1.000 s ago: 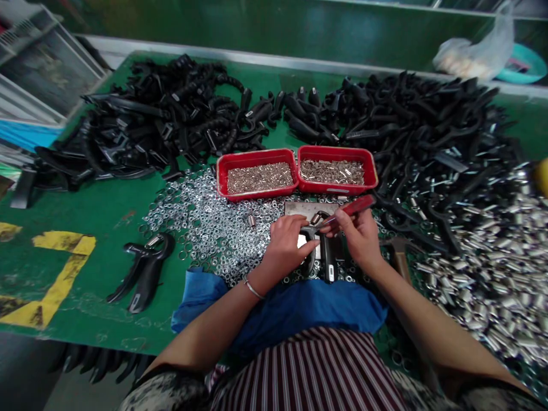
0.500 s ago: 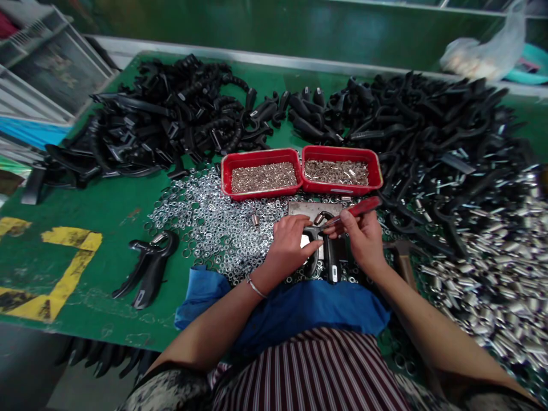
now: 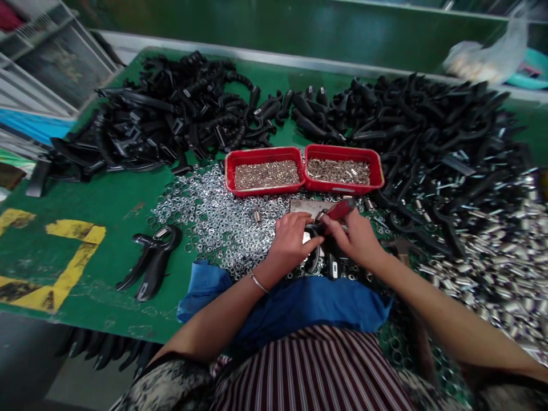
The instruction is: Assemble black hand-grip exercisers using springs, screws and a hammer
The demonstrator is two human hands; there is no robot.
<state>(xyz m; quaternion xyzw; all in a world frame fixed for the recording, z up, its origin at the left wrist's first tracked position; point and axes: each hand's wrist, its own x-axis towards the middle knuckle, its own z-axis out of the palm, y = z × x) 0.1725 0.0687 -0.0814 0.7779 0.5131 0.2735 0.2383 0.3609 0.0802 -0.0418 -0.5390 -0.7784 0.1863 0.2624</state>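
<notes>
My left hand (image 3: 291, 237) is closed on the upper part of a black hand grip strengthener (image 3: 333, 268), thumb pressed against it. A coiled spring (image 3: 320, 215) shows at the top of that grip. In my right hand (image 3: 359, 238) is a red-handled tool (image 3: 341, 209), perhaps a screwdriver; its tip is hidden among the fingers at the grip's joint. Beneath the work lies a metal plate (image 3: 305, 206). Another hand grip strengthener (image 3: 154, 264), with its spring fitted, rests on the green table to the left.
Two red trays (image 3: 264, 190) of small metal pins stand behind my hands. Loose metal rings (image 3: 214, 211) spread leftward. Black handles (image 3: 162, 120) are heaped at the back, both sides. Silver springs (image 3: 505, 274) pile up at right, near a hammer (image 3: 402, 251).
My right hand has moved in closer to the grip, and the red handle has shifted left with it. The left hand keeps its hold. The whole view has shifted slightly.
</notes>
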